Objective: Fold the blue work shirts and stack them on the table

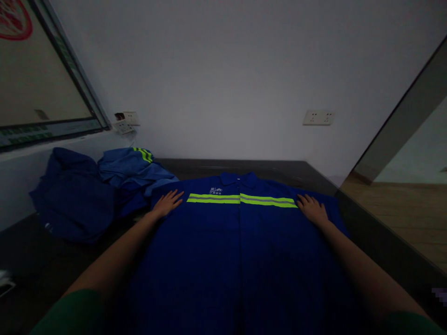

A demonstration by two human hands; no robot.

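Observation:
A dark blue work jacket [216,237] lies spread front side up on a dark table, its collar toward the wall. A yellow-green reflective band crosses its chest, with a small white logo above the band on the left half. Flat on the jacket's left shoulder area rests my left hand [168,203], fingers spread. My right hand [313,208] lies on the opposite shoulder area, beside the band's right end, its fingers also apart. Neither hand grips the cloth. The lower part of the jacket fades into shadow.
Crumpled dark blue clothing [75,195] and a lighter blue garment [129,167] with reflective stripes lie at the left. Behind the table [286,167] stands a white wall with sockets [318,117]. A window is at the upper left, and wooden floor shows at the right.

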